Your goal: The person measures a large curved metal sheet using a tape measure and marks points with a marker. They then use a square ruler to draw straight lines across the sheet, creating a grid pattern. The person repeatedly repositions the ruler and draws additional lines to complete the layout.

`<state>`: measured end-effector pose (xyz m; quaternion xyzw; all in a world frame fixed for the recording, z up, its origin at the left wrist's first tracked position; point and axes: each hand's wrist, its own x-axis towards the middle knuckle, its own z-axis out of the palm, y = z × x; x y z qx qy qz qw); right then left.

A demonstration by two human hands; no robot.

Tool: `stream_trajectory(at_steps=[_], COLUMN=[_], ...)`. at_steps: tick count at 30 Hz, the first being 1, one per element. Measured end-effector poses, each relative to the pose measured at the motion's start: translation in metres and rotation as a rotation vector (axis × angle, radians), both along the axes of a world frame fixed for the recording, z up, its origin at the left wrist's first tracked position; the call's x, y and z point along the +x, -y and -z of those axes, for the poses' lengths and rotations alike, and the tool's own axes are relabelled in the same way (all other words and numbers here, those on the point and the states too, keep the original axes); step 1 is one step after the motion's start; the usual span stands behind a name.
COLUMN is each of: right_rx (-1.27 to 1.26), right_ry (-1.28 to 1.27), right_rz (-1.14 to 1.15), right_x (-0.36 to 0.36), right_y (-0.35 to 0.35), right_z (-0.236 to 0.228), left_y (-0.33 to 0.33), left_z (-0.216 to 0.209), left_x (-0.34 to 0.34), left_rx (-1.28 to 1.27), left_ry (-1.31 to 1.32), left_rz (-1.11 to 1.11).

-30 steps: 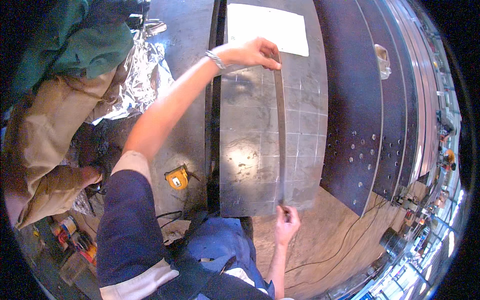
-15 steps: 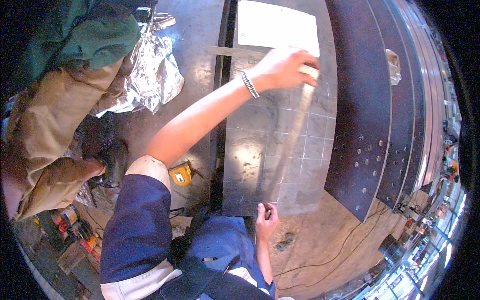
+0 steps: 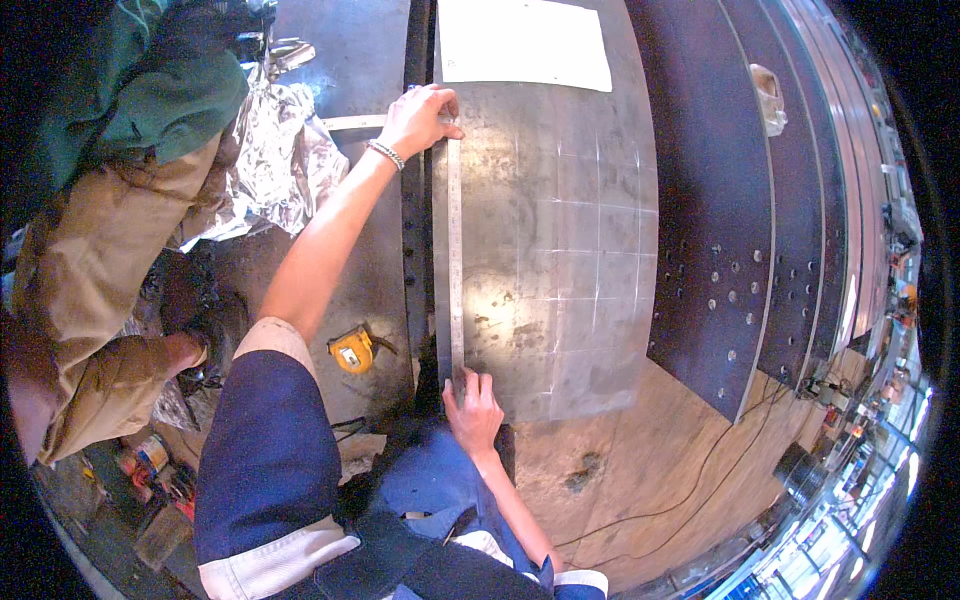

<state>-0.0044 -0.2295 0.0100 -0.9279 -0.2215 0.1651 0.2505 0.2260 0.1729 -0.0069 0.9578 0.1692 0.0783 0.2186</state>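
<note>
A steel square lies along the left edge of a grey metal plate, its long blade running toward me. My left hand is closed around its far corner, and the short leg sticks out leftward past the wrist. At the near end of the blade, my right hand grips it between thumb and fingers, by the plate's near edge. Thin pale lines form a grid on the right part of the plate. A white sheet rests on the far part.
A yellow tape measure lies left of the dark gap. Crumpled silver foil sits farther left, beside another person in tan trousers. Dark plates with holes stand at the right. A thin cable crosses the brown floor.
Both hands have moved left with the square, from the plate's middle and right to its left edge. The long blade, slanted and blurred before, now lies parallel to that edge.
</note>
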Motion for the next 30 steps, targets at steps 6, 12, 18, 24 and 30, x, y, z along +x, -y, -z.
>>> stream_trajectory(at_steps=[6, 12, 18, 24, 30], right_rx=[0.073, 0.086, 0.106, 0.124, 0.104], right_ry=[-0.018, -0.009, -0.023, -0.010, -0.035], right_rz=[0.045, 0.046, 0.063, 0.093, 0.112], right_x=[-0.003, -0.003, -0.004, -0.005, -0.005], right_y=[0.004, 0.003, 0.003, 0.003, 0.002], right_z=[0.006, 0.004, 0.004, 0.005, 0.005], left_y=[-0.003, -0.006, -0.007, -0.014, -0.011], left_z=[0.000, 0.002, 0.007, 0.009, 0.003], left_x=[-0.002, 0.002, 0.002, 0.002, 0.003], left_rx=[-0.071, -0.054, -0.033, -0.034, -0.043], left_ry=[-0.073, -0.071, -0.059, -0.095, -0.141], left_rz=[-0.058, -0.036, -0.015, 0.006, -0.004])
